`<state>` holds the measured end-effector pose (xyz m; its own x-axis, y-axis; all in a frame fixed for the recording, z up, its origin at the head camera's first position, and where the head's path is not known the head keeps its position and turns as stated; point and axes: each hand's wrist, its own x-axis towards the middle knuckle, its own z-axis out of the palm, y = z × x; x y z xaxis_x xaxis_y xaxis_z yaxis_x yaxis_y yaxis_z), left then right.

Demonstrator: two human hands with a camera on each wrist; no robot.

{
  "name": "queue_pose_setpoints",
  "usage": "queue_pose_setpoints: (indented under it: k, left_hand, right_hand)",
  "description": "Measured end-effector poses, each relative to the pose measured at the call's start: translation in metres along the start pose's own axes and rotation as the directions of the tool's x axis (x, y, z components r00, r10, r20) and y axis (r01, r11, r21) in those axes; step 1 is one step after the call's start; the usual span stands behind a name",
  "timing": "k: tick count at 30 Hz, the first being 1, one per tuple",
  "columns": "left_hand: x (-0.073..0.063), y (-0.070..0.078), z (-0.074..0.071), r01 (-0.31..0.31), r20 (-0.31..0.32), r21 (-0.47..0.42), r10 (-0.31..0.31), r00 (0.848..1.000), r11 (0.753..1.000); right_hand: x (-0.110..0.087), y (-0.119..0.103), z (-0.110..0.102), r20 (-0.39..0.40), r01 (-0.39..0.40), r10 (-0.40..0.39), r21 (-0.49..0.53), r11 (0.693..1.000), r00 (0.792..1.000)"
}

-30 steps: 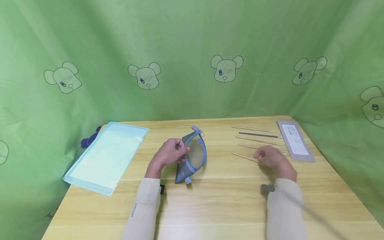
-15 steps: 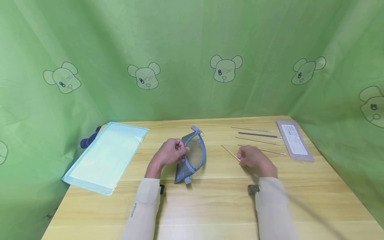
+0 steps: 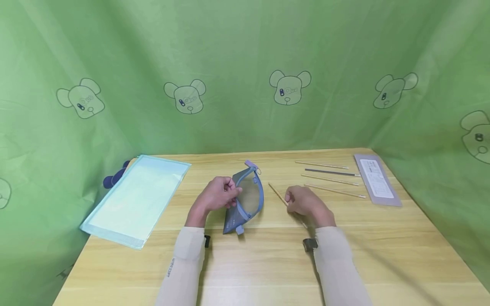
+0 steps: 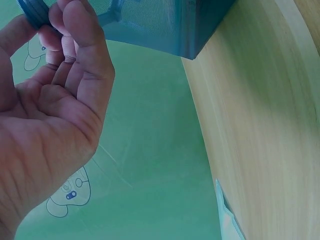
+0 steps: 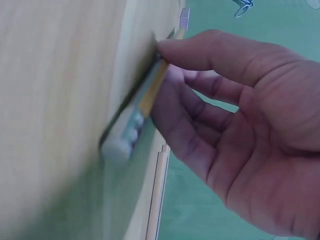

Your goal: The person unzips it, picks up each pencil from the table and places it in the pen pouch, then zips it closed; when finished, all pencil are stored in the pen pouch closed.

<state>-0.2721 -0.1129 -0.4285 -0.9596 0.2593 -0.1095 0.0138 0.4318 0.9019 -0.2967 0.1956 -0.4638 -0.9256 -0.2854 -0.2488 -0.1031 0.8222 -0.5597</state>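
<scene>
My left hand (image 3: 217, 194) pinches the near-left edge of a blue-grey mesh zipper pouch (image 3: 233, 220), whose mouth gapes toward the right. In the left wrist view, thumb and fingers meet on the zipper edge of the pouch (image 4: 150, 30). To the right of the pouch, my right hand (image 3: 306, 202) holds a wood-coloured pencil (image 3: 277, 194) between thumb and fingers. Its far end slants toward the pouch, apart from it. The right wrist view shows the white eraser end of this pencil (image 5: 118, 146) close to the tabletop.
Several pencils lie in a row at the right, among them a dark pencil (image 3: 332, 172). Beside them is a greyish flat packet (image 3: 377, 180) with a white label. A light-blue zip folder (image 3: 134, 202) lies at the left. Green curtain (image 3: 237, 123) encloses the table (image 3: 264, 272).
My right hand has taken the nearest pencil and moved left with it toward the pouch. The pencil has turned to a steeper slant. My left hand and the pouch stay in place.
</scene>
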Motion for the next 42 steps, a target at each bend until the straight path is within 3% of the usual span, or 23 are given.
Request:
queue_pose_setpoints:
  k: [6,10,14,18,21,24,30,35,42]
  left_hand:
    - [0.001,0.001,0.001,0.002,0.008,0.004,-0.002,1.0,1.0]
    - [0.002,0.001,0.002,-0.001,0.015,0.001,0.001,1.0,1.0]
    - [0.002,-0.001,0.004,0.003,0.016,-0.001,-0.003,1.0,1.0]
    - [0.002,-0.002,0.005,0.006,0.014,-0.004,-0.006,1.0,1.0]
    - [0.002,-0.002,0.006,0.004,0.018,-0.003,-0.004,1.0,1.0]
    - [0.002,-0.001,0.007,0.0,0.023,0.003,0.0,1.0,1.0]
    - [0.002,0.004,0.01,-0.014,0.083,-0.001,0.014,0.996,1.0]
    - [0.003,0.006,0.018,-0.038,0.159,-0.007,0.039,0.986,0.999]
    - [0.006,0.003,0.025,-0.047,0.157,-0.057,0.055,0.986,0.997]
  right_hand:
    - [0.0,-0.001,-0.01,-0.08,0.043,-0.033,0.137,0.99,0.996]
    - [-0.001,-0.011,-0.017,-0.096,0.087,-0.062,0.29,0.953,0.994]
    - [-0.002,-0.024,-0.018,-0.021,0.117,-0.121,0.464,0.878,0.992]
    - [-0.002,-0.036,-0.014,0.108,0.086,-0.178,0.57,0.817,0.978]
    - [0.0,-0.041,-0.008,0.183,0.05,-0.196,0.595,0.802,0.963]
    - [0.003,-0.043,0.0,0.201,0.025,-0.184,0.607,0.794,0.962]
    - [0.012,-0.046,0.016,0.123,0.014,-0.122,0.647,0.762,0.985]
    - [0.016,-0.056,0.029,0.094,0.005,-0.094,0.685,0.729,0.991]
    - [0.016,-0.065,0.032,0.032,0.005,-0.037,0.687,0.726,0.999]
